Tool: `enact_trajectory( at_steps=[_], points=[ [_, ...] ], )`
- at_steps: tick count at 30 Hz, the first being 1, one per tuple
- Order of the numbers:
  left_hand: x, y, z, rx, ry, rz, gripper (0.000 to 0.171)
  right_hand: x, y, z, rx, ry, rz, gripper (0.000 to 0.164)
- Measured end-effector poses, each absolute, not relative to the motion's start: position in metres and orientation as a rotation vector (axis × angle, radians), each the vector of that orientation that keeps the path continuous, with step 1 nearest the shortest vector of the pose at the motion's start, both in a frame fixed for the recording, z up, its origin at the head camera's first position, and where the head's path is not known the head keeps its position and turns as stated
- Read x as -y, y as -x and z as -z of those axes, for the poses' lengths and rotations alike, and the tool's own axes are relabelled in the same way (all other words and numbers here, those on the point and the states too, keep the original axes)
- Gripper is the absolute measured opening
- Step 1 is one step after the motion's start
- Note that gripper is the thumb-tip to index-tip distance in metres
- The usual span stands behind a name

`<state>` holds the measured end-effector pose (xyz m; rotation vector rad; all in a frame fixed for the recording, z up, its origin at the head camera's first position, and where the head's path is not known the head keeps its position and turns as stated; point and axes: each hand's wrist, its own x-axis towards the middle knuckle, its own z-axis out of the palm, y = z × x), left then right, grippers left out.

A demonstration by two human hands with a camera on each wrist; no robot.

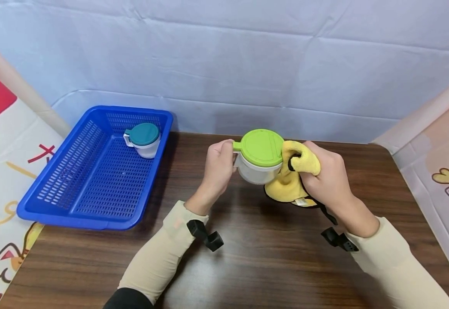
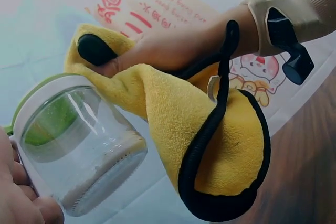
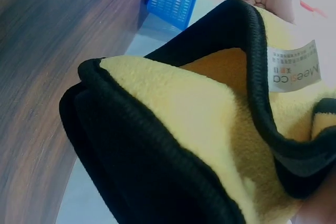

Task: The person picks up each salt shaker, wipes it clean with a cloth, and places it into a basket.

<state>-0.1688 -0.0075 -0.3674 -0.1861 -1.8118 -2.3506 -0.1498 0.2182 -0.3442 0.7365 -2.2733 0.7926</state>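
Note:
My left hand (image 1: 218, 167) grips the handle of a clear seasoning jar (image 1: 256, 174) with a green lid (image 1: 262, 147). The jar is raised over the table, and in the left wrist view its clear glass body (image 2: 86, 145) is tilted. Bunched in my right hand (image 1: 326, 174) is a yellow cloth (image 1: 284, 186) with black edging, pressed against the jar's right side at the lid's edge. The cloth's loose part hangs below the hand. In the right wrist view the cloth (image 3: 184, 108) with its white label (image 3: 294, 66) covers most of the jar's side.
A blue plastic basket (image 1: 83, 224) stands on the left of the brown wooden table (image 1: 263, 266). Inside it, at the back right, sits another jar with a teal lid (image 1: 144, 134). A pale cloth backdrop (image 1: 224, 64) rises behind the table, with printed sheets at both sides.

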Motion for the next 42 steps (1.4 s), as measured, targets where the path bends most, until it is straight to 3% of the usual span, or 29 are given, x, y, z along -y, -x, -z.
enact_trajectory(
  at_steps=[16, 29, 42],
  points=[
    [0.007, 0.165, 0.368, 1.849, 0.252, 2.344, 0.037, -0.226, 0.158, 0.346, 2.3, -0.702, -0.816, 0.016],
    [0.009, 0.166, 0.366, 1.864, 0.25, 2.328, 0.038, -0.224, 0.163, 0.348, 2.294, -0.573, -0.751, 0.011],
    [0.01, 0.167, 0.367, 1.869, 0.272, 2.333, 0.037, -0.236, 0.164, 0.339, 2.377, -0.694, -1.009, 0.013]
  ],
)
